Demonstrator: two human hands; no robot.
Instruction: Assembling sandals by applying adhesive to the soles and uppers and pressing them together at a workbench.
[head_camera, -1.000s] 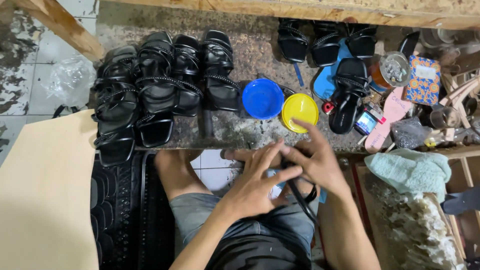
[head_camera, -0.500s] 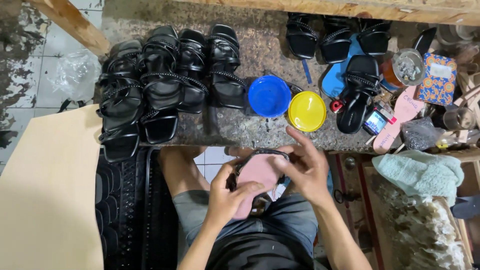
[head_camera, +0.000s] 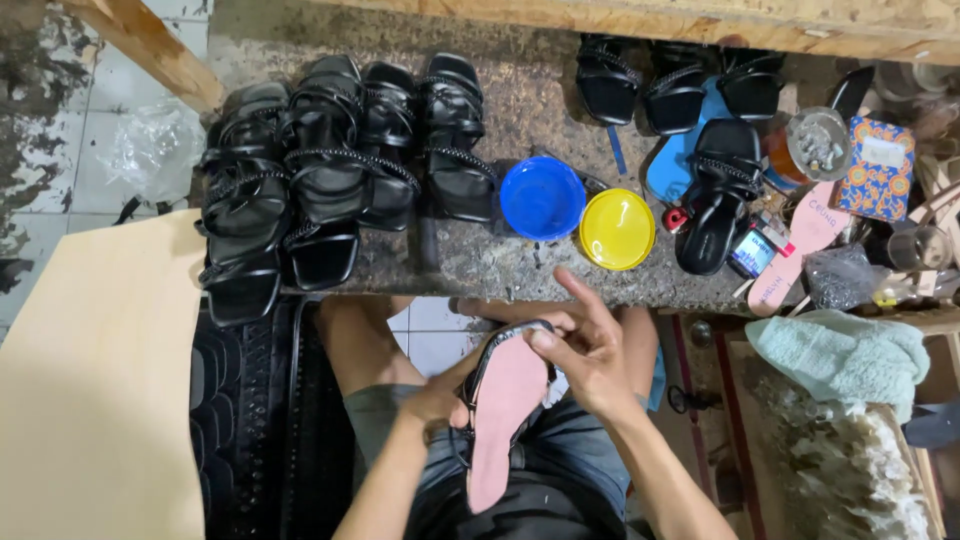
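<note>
I hold a black strappy sandal with a pink insole (head_camera: 503, 415) over my lap, sole side facing up toward me. My left hand (head_camera: 440, 395) grips its left edge near the middle. My right hand (head_camera: 585, 350) pinches the toe end from the right, with the index finger stretched out toward the bench. Just beyond my hands, on the stone bench (head_camera: 470, 265), stand a blue bowl (head_camera: 541, 197) and a yellow bowl (head_camera: 617, 229).
Several black sandals (head_camera: 330, 170) are stacked on the bench's left; more sandals (head_camera: 700, 110), a pink insole (head_camera: 800, 245), a jar and a patterned box lie at right. A tan sheet (head_camera: 90, 390) and black rubber mats (head_camera: 250, 430) are at left, a green cloth (head_camera: 845, 355) at right.
The sandal has turned in my hands so its pink insole now shows full length. My left hand slid to its side, and my right hand shifted to the toe end.
</note>
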